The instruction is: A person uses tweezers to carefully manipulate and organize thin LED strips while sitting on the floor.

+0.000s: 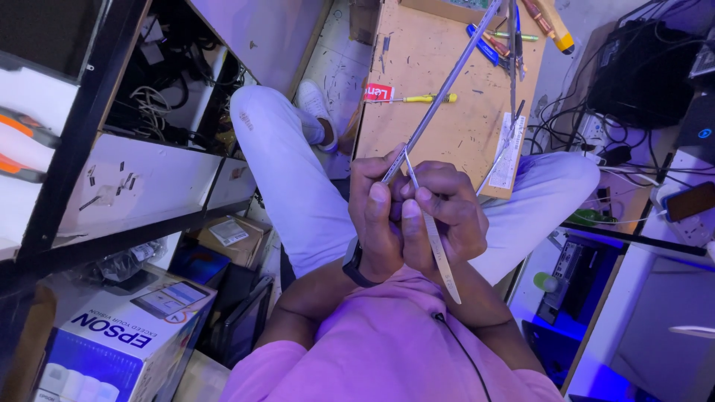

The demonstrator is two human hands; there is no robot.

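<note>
Hands close together over the lap, above the near edge of the desk [417, 67]. Left hand [376, 216] pinches the near end of a long metal strip [439, 93] – the strip runs up and away over the desk towards the top of frame. Right hand [447, 212] is closed around a flat ruler-like strip [438, 249], thumb pressed on it; its lower end sticks out towards the chest. The two strips meet right at the fingertips.

Risks as I see them:
- Long strip is held at one end only – the far end could swing and knock the yellow screwdriver [421, 97] or the tools [514, 37] at the far edge of the desk.
- Grip is fingertip-only, thin slick metal – a twist could make it slip out onto the floor.
- Edges look thin; thumbs sit right on them, so a sudden slide could nick skin.

Watch [351, 262] on left wrist, clear of the strips.
</note>
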